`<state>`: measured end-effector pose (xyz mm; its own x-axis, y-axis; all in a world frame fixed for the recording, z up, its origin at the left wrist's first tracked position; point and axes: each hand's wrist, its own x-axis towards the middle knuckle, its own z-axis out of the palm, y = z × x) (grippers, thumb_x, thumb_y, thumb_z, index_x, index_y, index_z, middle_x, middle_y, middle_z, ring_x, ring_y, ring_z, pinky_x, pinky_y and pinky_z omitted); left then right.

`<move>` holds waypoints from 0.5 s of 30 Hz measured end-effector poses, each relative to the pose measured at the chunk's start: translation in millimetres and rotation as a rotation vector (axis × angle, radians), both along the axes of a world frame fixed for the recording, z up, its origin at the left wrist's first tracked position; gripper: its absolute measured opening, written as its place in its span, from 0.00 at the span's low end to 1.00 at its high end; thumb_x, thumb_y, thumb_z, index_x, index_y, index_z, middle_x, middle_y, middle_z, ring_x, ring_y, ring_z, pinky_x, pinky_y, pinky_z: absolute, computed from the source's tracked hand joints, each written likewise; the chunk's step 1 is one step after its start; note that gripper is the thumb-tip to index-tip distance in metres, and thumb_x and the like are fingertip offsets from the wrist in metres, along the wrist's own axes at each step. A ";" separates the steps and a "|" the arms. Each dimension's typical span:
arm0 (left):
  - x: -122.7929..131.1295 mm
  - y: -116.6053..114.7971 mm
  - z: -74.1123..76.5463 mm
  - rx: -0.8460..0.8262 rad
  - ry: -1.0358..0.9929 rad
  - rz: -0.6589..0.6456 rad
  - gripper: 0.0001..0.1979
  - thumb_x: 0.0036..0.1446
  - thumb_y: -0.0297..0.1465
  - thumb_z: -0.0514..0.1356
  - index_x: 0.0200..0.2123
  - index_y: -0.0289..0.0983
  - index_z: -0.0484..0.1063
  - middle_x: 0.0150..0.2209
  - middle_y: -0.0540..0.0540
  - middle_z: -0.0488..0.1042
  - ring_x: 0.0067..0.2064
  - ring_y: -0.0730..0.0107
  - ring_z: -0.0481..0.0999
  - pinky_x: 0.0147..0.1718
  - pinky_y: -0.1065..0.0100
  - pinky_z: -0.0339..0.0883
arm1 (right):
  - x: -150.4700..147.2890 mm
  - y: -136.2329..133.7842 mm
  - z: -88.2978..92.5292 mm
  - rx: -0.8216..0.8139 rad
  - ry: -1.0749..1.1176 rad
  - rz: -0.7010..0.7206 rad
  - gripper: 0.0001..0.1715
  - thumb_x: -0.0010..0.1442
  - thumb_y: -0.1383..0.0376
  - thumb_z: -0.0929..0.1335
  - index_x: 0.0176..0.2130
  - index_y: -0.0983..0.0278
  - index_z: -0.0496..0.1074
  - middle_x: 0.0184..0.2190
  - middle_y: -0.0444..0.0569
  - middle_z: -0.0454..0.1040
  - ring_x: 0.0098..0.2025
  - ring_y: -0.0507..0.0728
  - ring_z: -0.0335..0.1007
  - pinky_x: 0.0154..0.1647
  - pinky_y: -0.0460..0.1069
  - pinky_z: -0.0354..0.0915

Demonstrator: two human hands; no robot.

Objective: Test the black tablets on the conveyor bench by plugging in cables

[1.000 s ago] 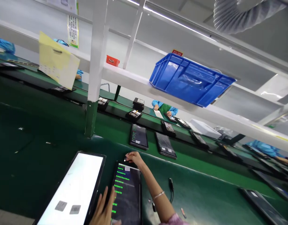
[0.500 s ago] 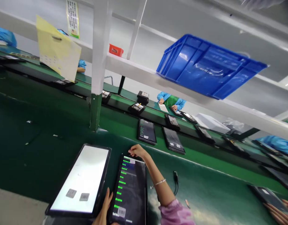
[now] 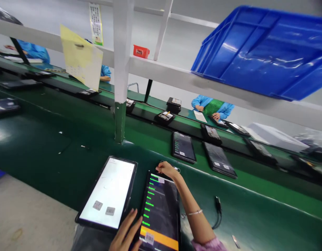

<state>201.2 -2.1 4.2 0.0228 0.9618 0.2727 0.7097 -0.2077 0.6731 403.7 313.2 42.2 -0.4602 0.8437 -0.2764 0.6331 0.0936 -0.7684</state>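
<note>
A tablet (image 3: 162, 209) with green lines of text on a dark screen lies on the green bench before me. An orange bar crosses its lower part, beside a barcode sticker (image 3: 149, 238). My left hand (image 3: 126, 232) is at its lower left edge, fingers stretched out and apart, between it and a second tablet. My right hand (image 3: 166, 169) is at its top edge with the fingertips pinched together. A small wire or metal loop (image 3: 177, 169) shows beside this hand; what the fingertips hold is hidden. The second tablet (image 3: 111, 190), on the left, has a lit white screen and two grey stickers.
A black cable (image 3: 217, 207) lies right of my forearm. Tablets (image 3: 184, 147) and opened devices (image 3: 164, 117) line the conveyor beyond. A white post (image 3: 121, 52) rises at the bench edge. Overhead, a shelf carries a blue crate (image 3: 262, 55). A co-worker in blue (image 3: 213, 106) sits across.
An orange bar has appeared low on the dark tablet's screen. My left hand has come further into view, its fingers more spread. My right hand stays at the top edge. The view has shifted.
</note>
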 end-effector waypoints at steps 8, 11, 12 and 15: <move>-150.2 38.8 56.4 -0.194 -0.217 0.463 0.35 0.58 0.54 0.58 0.65 0.47 0.61 0.69 0.47 0.58 0.72 0.50 0.49 0.69 0.44 0.48 | 4.2 -2.9 -5.2 0.028 0.088 0.006 0.11 0.54 0.65 0.68 0.22 0.65 0.71 0.21 0.46 0.72 0.26 0.55 0.67 0.29 0.46 0.58; -166.6 24.1 50.5 -0.343 -0.372 0.365 0.39 0.59 0.52 0.58 0.69 0.47 0.52 0.71 0.46 0.52 0.73 0.52 0.48 0.71 0.47 0.42 | 3.7 -3.6 -6.3 0.032 0.104 0.003 0.12 0.53 0.63 0.69 0.21 0.65 0.70 0.21 0.47 0.72 0.26 0.55 0.67 0.29 0.47 0.58; -166.4 18.3 47.8 -0.388 -0.404 0.320 0.40 0.60 0.52 0.58 0.70 0.46 0.49 0.72 0.46 0.50 0.73 0.53 0.47 0.71 0.47 0.41 | 3.3 -3.9 -6.2 0.034 0.105 0.000 0.13 0.53 0.62 0.70 0.21 0.65 0.70 0.21 0.47 0.72 0.26 0.55 0.67 0.29 0.47 0.58; -159.1 5.4 42.1 -0.489 -0.446 0.256 0.42 0.62 0.52 0.57 0.72 0.49 0.43 0.74 0.48 0.44 0.74 0.53 0.42 0.71 0.47 0.42 | 2.1 -5.1 -5.4 0.043 0.091 -0.010 0.14 0.53 0.61 0.70 0.20 0.65 0.70 0.21 0.47 0.72 0.27 0.56 0.67 0.29 0.47 0.57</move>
